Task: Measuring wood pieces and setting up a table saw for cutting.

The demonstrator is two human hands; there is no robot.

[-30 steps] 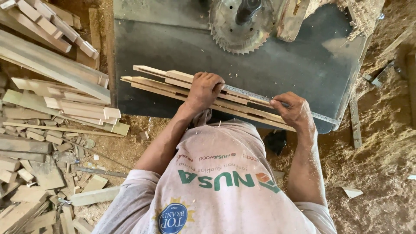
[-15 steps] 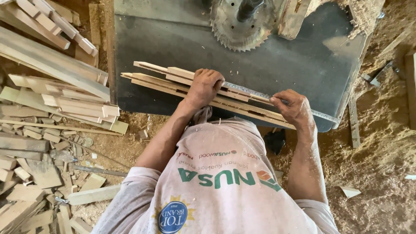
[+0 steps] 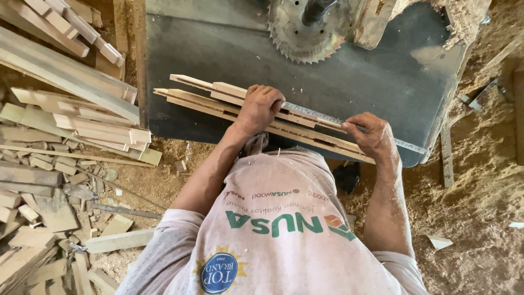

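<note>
Both arms reach forward, left hand (image 3: 261,109) and right hand (image 3: 373,134) clamped onto the wooden strips (image 3: 218,98).

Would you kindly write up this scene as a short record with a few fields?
Setting: dark saw table over sawdust floor
Blade: toothed circular saw blade at table's far edge
Left hand: pressing down on bundle of wooden strips
Right hand: on the strips, fingers on a metal ruler
Surroundings: pile of wood offcuts on the person's left
</note>
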